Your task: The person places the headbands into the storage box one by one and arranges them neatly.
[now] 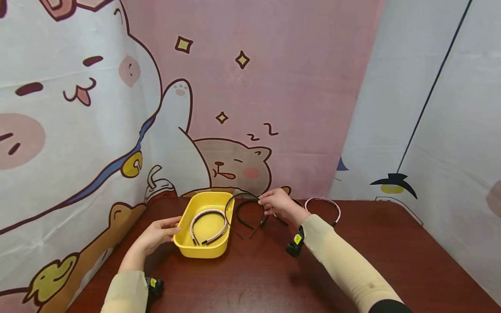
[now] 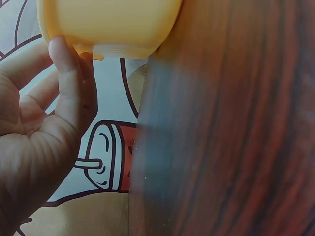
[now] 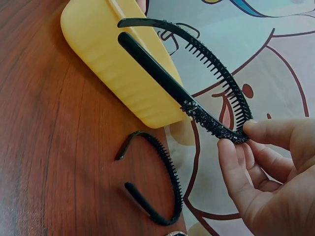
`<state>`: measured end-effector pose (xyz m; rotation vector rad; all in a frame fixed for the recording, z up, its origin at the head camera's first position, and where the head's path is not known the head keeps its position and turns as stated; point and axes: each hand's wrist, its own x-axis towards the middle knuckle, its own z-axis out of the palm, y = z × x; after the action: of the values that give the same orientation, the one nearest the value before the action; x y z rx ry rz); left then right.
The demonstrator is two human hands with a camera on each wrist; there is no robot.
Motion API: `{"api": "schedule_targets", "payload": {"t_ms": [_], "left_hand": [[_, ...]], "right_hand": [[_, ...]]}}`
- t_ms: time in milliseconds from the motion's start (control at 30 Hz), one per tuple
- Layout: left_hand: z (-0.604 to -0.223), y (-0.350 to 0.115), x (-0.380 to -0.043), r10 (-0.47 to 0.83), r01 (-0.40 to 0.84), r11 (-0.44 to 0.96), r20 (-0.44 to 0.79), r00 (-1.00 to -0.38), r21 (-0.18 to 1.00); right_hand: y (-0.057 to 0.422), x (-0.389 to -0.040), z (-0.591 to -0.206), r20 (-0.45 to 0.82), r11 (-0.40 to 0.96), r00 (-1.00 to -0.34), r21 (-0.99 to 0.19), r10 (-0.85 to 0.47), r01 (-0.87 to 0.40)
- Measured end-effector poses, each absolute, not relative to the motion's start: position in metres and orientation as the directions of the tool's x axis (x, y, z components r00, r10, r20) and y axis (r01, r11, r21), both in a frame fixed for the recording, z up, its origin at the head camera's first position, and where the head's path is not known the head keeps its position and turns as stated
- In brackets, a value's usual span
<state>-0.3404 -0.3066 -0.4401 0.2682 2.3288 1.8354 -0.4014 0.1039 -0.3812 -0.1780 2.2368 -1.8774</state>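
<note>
My left hand point(image 1: 156, 234) grips the left rim of a yellow plastic tub point(image 1: 203, 252), thumb and fingers on its edge in the left wrist view. Inside the tub lie pale pink and dark headbands point(image 1: 208, 211), overlapping so that I cannot tell how many. Between thumb and fingers, my right hand point(image 1: 282, 204) pinches a black toothed headband point(image 3: 206, 119) with a sparkly covering on its middle. That headband is raised just right of the tub, its ends pointing toward the tub in the right wrist view. Below it, a second black toothed headband point(image 3: 176, 179) lies on the table.
A pink headband point(image 1: 322, 198) lies farther right on the brown table point(image 1: 250, 278). Another headband point(image 1: 281, 221) is partly hidden behind my right hand. A cartoon-printed cloth point(image 1: 297, 108) hangs along the table's back and left edges.
</note>
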Motion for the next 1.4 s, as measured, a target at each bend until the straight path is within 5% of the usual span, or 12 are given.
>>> {"api": "schedule_targets", "payload": {"t_ms": [1400], "left_hand": [[-0.440,-0.307,-0.342,0.227,0.036,0.202,-0.011,-0.974,0.979]], "right_hand": [[0.033,-0.413,-0.370,-0.113,0.135,-0.971,-0.987,-0.212,0.085]]}}
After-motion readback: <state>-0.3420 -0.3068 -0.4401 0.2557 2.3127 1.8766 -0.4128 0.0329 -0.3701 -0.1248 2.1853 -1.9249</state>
